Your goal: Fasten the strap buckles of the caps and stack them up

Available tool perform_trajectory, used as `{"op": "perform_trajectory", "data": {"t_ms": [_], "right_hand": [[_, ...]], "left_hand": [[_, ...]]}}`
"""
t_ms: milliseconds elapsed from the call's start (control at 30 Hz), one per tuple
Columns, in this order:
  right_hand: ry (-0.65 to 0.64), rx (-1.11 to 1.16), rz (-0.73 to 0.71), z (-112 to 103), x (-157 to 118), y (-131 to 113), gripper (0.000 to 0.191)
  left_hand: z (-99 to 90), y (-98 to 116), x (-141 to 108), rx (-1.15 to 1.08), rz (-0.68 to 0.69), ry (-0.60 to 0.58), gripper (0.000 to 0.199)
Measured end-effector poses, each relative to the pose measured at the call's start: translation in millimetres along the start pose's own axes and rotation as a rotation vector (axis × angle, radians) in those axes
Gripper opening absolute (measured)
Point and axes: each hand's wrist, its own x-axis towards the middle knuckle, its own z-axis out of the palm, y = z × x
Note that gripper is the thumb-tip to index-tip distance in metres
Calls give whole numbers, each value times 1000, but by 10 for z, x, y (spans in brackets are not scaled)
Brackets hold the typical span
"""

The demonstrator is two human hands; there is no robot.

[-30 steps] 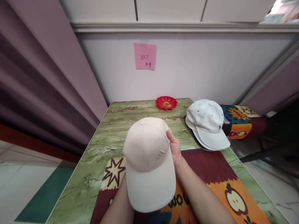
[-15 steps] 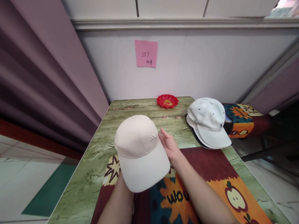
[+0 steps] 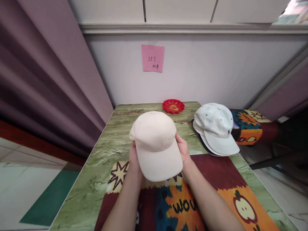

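Between my two hands is a cream baseball cap (image 3: 155, 134), its brim toward me and a small striped emblem on its front right. My left hand (image 3: 133, 155) grips the cap's left side, its fingers mostly hidden behind and under it. On the other side my right hand (image 3: 183, 150) holds the edge where crown meets brim, thumb showing and the other fingers covered. To the right, a pale blue baseball cap (image 3: 214, 123) with a small dark logo lies on top of other stacked caps, whose white and black brims (image 3: 209, 148) peek out below.
A red scalloped dish (image 3: 173, 106) sits at the back of the green wood-patterned table (image 3: 108, 138). Near me lies a colourful cloth (image 3: 207, 170) with apples and lettering. A pink note (image 3: 153, 58) is stuck to the wall; a purple curtain (image 3: 55, 57) hangs at left.
The cream cap has moved right and slightly away from me, its brim tipping less downward. My left hand has come up from beneath to the cap's left side. The stacked caps stay put.
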Motion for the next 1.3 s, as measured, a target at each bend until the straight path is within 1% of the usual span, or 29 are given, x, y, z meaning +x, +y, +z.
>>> {"op": "perform_trajectory", "data": {"t_ms": [67, 100, 167, 233, 300, 400, 500, 600, 667, 733, 800, 867, 967, 1033, 1133, 1233, 1300], "right_hand": [[0, -6, -46, -2, -8, -53, 51], [0, -6, -75, -1, -5, -61, 52], [-3, -5, -130, 6, 7, -50, 54], [-11, -13, -153, 17, 17, -25, 57], [-21, -35, -130, 24, 16, -15, 57], [-13, -49, -112, 13, 4, -49, 50], [35, -30, -164, -20, -1, -104, 40], [85, -42, -216, -46, -3, -136, 30], [97, -76, -236, -49, -19, -152, 25], [87, -109, -248, -52, -53, -180, 26], [65, -130, -270, -74, -108, -220, 27], [45, -149, -302, -132, -177, -262, 25], [-2, -177, -326, -246, -288, -296, 15], [-48, -200, -328, -280, -350, -295, 15], [-62, -229, -371, -215, -407, -279, 21], [6, -243, -421, -84, -438, -266, 16], [41, -244, -424, -24, -457, -258, 13]], "left_hand": [[32, 33, 55, -108, 27, 49, 63], [55, 49, 69, -153, 40, 65, 65], [114, 66, 72, -186, 41, 75, 57], [176, 62, 54, -173, 3, 99, 46], [230, 49, 33, -166, -42, 139, 44], [266, 48, 11, -164, -70, 161, 45], [244, 76, -6, -135, -86, 132, 43], [196, 116, -28, -77, -76, 76, 41], [164, 146, -42, -34, -31, 35, 43], [119, 179, -50, -3, 39, 8, 46], [45, 213, -55, 15, 106, 4, 46], [-61, 238, -69, 31, 133, -8, 44], [-217, 248, -120, 62, 67, -57, 38], [-264, 237, -164, 86, -3, -88, 31], [-213, 217, -214, 112, -47, -125, 22], [-109, 209, -242, 117, -45, -147, 20], [-76, 206, -260, 104, -55, -145, 20]]}}
